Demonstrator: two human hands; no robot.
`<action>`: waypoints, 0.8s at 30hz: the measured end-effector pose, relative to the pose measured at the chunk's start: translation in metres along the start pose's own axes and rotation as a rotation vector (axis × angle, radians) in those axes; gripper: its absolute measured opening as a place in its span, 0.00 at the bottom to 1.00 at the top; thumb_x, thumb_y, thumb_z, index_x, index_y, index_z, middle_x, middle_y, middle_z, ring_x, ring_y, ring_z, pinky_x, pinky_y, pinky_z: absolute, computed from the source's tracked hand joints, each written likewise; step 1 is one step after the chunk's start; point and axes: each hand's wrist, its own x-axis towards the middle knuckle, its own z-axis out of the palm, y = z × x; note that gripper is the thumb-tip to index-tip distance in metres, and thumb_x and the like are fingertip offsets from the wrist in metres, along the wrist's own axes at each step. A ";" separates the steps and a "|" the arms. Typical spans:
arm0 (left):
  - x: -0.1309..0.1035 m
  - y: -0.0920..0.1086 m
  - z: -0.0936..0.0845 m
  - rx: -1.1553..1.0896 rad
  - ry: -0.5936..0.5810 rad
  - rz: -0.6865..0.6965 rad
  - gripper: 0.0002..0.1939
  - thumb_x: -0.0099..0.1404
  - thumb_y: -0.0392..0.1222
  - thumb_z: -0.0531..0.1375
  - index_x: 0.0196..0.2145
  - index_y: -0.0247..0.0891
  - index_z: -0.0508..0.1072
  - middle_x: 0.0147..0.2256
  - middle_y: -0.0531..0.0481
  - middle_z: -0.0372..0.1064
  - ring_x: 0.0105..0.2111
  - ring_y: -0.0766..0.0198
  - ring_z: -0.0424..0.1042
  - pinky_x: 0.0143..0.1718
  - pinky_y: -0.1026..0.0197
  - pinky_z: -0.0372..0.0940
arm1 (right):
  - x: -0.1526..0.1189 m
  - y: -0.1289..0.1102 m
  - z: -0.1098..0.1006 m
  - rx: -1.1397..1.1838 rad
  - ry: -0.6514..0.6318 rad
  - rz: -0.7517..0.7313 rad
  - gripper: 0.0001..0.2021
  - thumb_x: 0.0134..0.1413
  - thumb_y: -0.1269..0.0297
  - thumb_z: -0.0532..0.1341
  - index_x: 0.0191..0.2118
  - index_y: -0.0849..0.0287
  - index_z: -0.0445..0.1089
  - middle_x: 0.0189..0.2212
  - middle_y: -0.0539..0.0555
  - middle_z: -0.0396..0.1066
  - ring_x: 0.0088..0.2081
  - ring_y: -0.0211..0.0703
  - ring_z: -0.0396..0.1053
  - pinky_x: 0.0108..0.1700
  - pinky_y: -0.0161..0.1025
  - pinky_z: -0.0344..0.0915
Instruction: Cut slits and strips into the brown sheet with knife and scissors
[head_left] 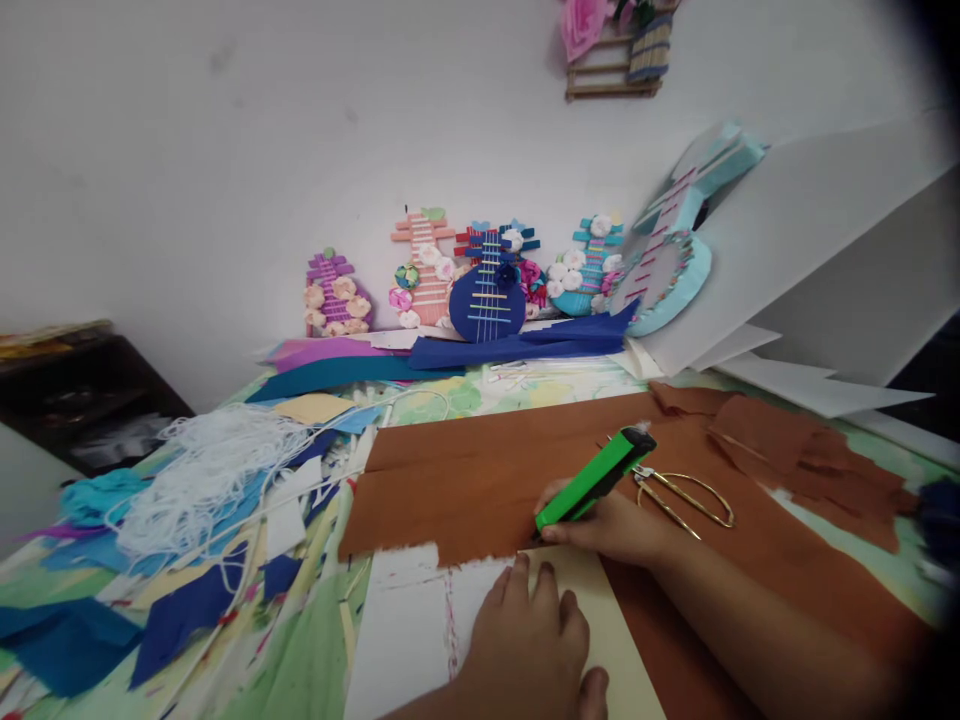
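My right hand point(619, 525) is closed around a green box cutter point(589, 482), which is tilted with its lower end at the far edge of a cream sheet point(581, 575). My left hand point(525, 635) lies flat, fingers spread, over the cream sheet and a white board point(405, 630) with reddish marks. Both lie over brown paper or cloth point(450, 470), whose near edge is ragged by the white board. Gold-handled scissors point(679, 495) rest on the brown material just beyond my right wrist; their blades are partly hidden. The cutter's blade tip is too small to make out.
At left sit a tangle of white string point(210, 475) and blue scraps point(191, 610). Several decorated paper lutes, one dark blue point(487, 300), stand against the wall. A large light-blue instrument model point(671, 270) leans at right by white boards point(795, 240). Crumpled brown material point(810, 455) lies at right.
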 end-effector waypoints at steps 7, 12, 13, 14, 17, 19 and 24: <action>-0.002 0.000 0.006 0.034 0.087 -0.005 0.26 0.53 0.56 0.54 0.43 0.34 0.69 0.45 0.34 0.63 0.43 0.40 0.61 0.38 0.45 0.59 | 0.001 0.000 -0.001 -0.025 -0.051 0.023 0.09 0.43 0.60 0.60 0.31 0.60 0.67 0.29 0.50 0.67 0.34 0.40 0.65 0.37 0.36 0.62; -0.002 0.000 0.006 0.042 0.070 -0.006 0.26 0.53 0.57 0.54 0.43 0.36 0.69 0.44 0.34 0.63 0.44 0.40 0.61 0.38 0.45 0.59 | 0.001 0.000 -0.004 0.018 -0.035 0.035 0.10 0.42 0.60 0.61 0.30 0.61 0.67 0.27 0.50 0.67 0.32 0.39 0.65 0.35 0.36 0.63; -0.001 0.000 0.005 0.038 0.063 -0.010 0.26 0.53 0.57 0.54 0.43 0.35 0.69 0.45 0.34 0.63 0.44 0.40 0.61 0.38 0.45 0.59 | 0.001 0.000 -0.005 0.028 -0.035 0.046 0.10 0.42 0.60 0.61 0.30 0.61 0.68 0.27 0.51 0.67 0.32 0.39 0.65 0.35 0.35 0.63; -0.001 0.000 0.004 0.033 0.054 -0.012 0.26 0.53 0.57 0.54 0.43 0.35 0.69 0.45 0.34 0.63 0.44 0.40 0.61 0.38 0.45 0.59 | 0.001 0.000 -0.005 0.033 -0.038 0.059 0.10 0.41 0.60 0.61 0.30 0.61 0.68 0.27 0.50 0.68 0.32 0.39 0.65 0.34 0.35 0.63; 0.000 0.001 0.002 0.025 0.022 -0.006 0.27 0.53 0.56 0.54 0.44 0.34 0.69 0.45 0.33 0.63 0.44 0.39 0.60 0.39 0.44 0.59 | -0.001 0.002 -0.006 0.030 -0.037 0.089 0.10 0.41 0.60 0.62 0.30 0.60 0.68 0.27 0.50 0.68 0.30 0.38 0.65 0.32 0.34 0.62; 0.000 0.001 0.000 0.025 0.012 -0.003 0.27 0.53 0.56 0.54 0.44 0.34 0.69 0.45 0.33 0.62 0.45 0.39 0.60 0.39 0.44 0.59 | -0.001 0.003 -0.005 0.027 -0.035 0.100 0.10 0.41 0.59 0.61 0.30 0.60 0.67 0.27 0.49 0.68 0.28 0.37 0.64 0.29 0.33 0.61; 0.000 0.001 -0.002 0.041 -0.032 0.002 0.27 0.55 0.55 0.52 0.45 0.33 0.68 0.46 0.32 0.61 0.45 0.39 0.60 0.39 0.44 0.59 | -0.001 0.004 -0.005 0.033 -0.041 0.124 0.11 0.41 0.58 0.61 0.31 0.60 0.66 0.26 0.49 0.66 0.25 0.34 0.63 0.24 0.31 0.59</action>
